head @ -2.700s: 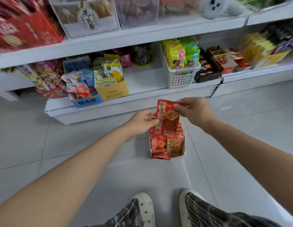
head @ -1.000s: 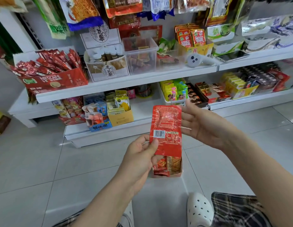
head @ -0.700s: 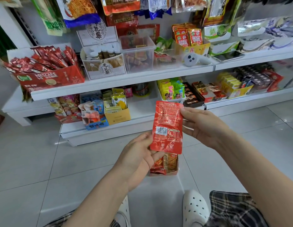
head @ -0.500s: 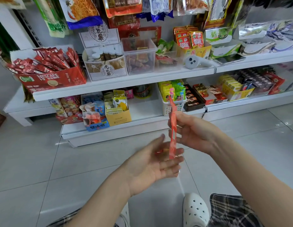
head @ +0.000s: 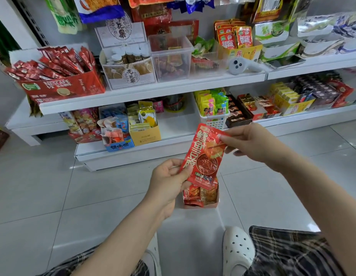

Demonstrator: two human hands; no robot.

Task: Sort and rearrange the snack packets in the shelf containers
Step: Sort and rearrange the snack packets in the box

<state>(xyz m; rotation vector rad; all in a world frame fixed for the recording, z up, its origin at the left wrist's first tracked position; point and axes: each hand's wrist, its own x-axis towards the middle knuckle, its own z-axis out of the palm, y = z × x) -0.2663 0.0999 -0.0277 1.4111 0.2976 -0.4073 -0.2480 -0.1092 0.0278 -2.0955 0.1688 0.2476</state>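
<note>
Now you hold the red snack packet (head: 204, 156) between both hands, printed face toward you, above the small cardboard box (head: 201, 196) that sits on the floor tiles (head: 93, 196). Your left hand (head: 169, 180) pinches the packet's lower left edge between thumb and curled fingers; your right hand (head: 250, 144) pinches its upper right corner. Keep both pinches light and on the seams so that the film does not crease, turn the packet upright to match those already in the box, and slide it in edge first beside them rather than pressing down on top.

That box holds a few red and orange packets standing on end, and looks to have room. On the lower shelf (head: 133, 154) a yellow carton (head: 145, 134) holds pale and yellow sachets, a blue carton (head: 117, 144) just left of it holds mixed pouches, and a white perforated basket (head: 215, 118) holds yellow and green packets. Between the yellow carton and the basket lies a bare stretch of shelf, probably where the floor box belongs. On the upper shelf a red Nescafé carton (head: 61, 88) is packed with stick sachets.
</note>
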